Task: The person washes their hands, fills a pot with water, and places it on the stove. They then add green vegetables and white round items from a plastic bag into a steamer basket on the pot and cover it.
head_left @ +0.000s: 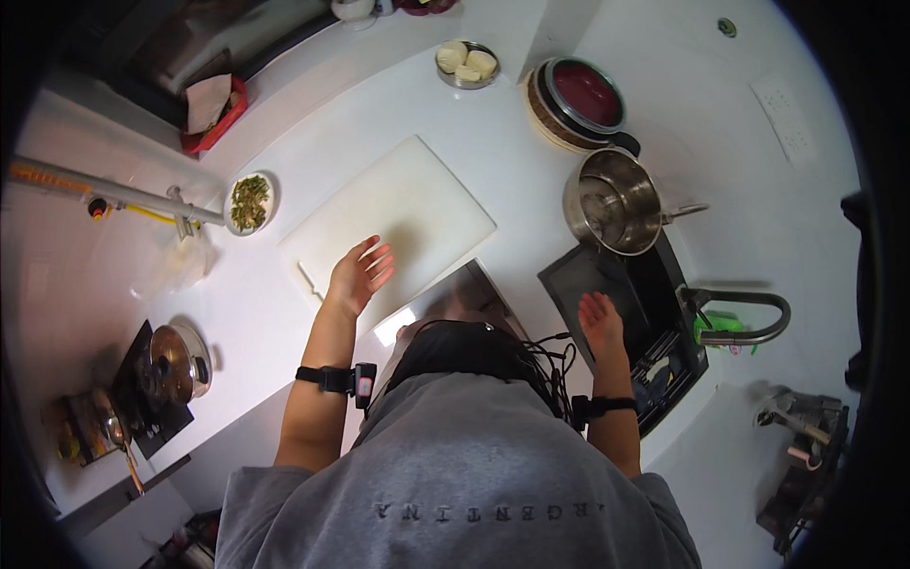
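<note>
My left hand (361, 276) is raised over the near edge of a white cutting board (398, 192), fingers apart and holding nothing. A slot-like handle shows at the board's left corner. My right hand (602, 323) hovers over the near left part of a black sink (590, 277), with slightly curled fingers and nothing in them. Beyond it a steel saucepan (615, 203) stands at the sink's far end, its handle pointing right. A dark glossy panel (476, 288) lies between the board and my body, partly hidden by my head gear.
A faucet (746, 313) arches beside the sink. A plate of chopped greens (249, 204) sits left, a bowl of pale food pieces (467, 65) at the back. Stacked round vessels (579, 103) stand behind the saucepan. A steel pot (178, 366) is far left. Cables (561, 355) hang near my right arm.
</note>
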Demonstrator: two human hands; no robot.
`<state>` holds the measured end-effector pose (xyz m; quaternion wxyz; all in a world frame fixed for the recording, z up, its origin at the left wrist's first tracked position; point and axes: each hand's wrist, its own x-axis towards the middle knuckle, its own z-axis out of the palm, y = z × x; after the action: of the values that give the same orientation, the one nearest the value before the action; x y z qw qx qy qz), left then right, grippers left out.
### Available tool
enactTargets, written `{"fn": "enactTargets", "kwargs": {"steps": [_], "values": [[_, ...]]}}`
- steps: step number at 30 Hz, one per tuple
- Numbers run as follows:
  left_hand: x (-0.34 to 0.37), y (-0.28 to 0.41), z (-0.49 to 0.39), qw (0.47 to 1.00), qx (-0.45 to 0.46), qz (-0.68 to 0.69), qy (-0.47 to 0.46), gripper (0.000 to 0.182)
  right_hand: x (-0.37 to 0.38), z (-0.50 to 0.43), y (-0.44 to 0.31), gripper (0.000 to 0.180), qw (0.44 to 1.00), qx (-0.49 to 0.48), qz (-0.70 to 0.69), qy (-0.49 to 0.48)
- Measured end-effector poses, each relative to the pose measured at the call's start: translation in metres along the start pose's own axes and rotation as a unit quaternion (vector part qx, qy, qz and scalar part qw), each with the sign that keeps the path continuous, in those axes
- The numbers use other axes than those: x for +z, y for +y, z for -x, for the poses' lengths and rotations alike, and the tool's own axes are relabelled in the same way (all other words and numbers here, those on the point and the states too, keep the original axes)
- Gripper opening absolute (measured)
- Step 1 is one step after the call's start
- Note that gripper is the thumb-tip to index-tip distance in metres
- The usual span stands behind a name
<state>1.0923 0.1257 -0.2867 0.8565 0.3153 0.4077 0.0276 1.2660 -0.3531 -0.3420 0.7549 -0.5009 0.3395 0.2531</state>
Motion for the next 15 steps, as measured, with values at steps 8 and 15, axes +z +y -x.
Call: {"fn": "enactTargets", "kwargs": {"steps": [8,15], "values": [[0.001,-0.003,-0.012,1.0,-0.026,-0.007,-0.011,0.035,0.001,0.01,0.006,0.031,0.999,-0.02,-0.043,0.008],[0.008,-0.003,-0.02,0.999,-0.034,-0.031,-0.009,0.035,-0.007,0.02,0.01,0.029,0.998,-0.029,-0.048,0.02]]}}
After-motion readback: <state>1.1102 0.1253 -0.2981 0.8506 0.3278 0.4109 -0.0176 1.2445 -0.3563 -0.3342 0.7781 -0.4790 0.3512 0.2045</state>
